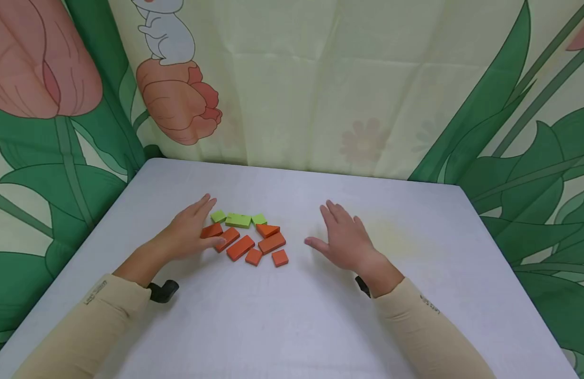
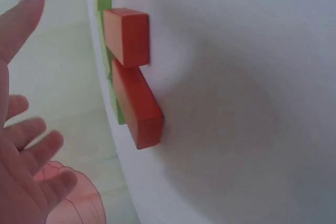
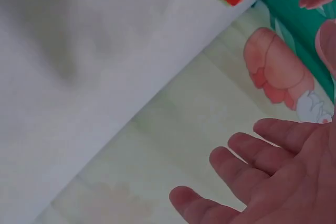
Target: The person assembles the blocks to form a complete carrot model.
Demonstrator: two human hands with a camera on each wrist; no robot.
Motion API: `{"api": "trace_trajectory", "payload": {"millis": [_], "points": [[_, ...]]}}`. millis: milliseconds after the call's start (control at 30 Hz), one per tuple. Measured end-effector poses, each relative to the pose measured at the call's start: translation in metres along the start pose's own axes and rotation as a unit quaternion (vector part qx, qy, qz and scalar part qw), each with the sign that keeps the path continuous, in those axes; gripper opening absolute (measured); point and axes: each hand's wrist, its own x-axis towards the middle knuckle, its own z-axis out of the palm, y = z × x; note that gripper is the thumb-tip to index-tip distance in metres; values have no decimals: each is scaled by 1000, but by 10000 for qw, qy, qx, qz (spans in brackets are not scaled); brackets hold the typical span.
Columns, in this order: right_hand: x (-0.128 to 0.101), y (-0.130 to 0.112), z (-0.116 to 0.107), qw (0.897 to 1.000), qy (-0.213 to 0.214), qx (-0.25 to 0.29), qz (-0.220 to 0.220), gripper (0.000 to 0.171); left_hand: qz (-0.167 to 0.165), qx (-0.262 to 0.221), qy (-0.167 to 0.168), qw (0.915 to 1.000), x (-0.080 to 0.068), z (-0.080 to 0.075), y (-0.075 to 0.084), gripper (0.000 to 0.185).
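Left hand [image 1: 185, 231] and right hand [image 1: 345, 239] spread, gripping nothing, orange blocks [image 1: 241, 248] and green blocks [image 1: 238, 220] beside the left; sleeve lettering [image 1: 430, 303] too small to read.

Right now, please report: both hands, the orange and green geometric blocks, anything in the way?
Left hand, right hand: open, empty. Orange blocks and green blocks grouped on white table. Left hand partly hides leftmost orange block.

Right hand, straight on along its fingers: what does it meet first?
Likely the printed curtain behind the table. In the head view the right hand points across the table toward it, with the orange blocks and green blocks off to its left. Its height is hard to judge.
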Motion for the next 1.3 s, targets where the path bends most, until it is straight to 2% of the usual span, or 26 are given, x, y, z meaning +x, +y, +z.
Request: {"api": "trace_trajectory", "payload": {"millis": [100,200,400,500,733,933,1067,1300], "points": [[3,-19,8,9988,100,321,-351,86,-18,-494,-208,9986,-3,5,-5,99],[7,-36,17,9955,47,768,-562,83,-85,-1022,-393,9939,-5,10,-7,90],[12,-68,33,9796,-295,1759,-924,79,-240,-1796,-614,9815,-7,20,-9,69],[15,-80,40,9752,-383,1877,-1104,78,-258,-1995,-677,9772,-6,24,-9,66],[25,-95,56,9809,-626,1212,-1390,62,-244,-1933,-733,9781,-7,29,-11,63],[32,-101,63,9846,-667,808,-1400,57,-240,-1943,-913,9764,-8,28,-10,58],[36,-104,65,9877,-655,586,-1296,54,-188,-1632,-884,9824,0,27,-7,58],[39,-110,67,9892,-756,373,-1201,56,256,-1043,-925,9899,7,26,-5,55]]}}
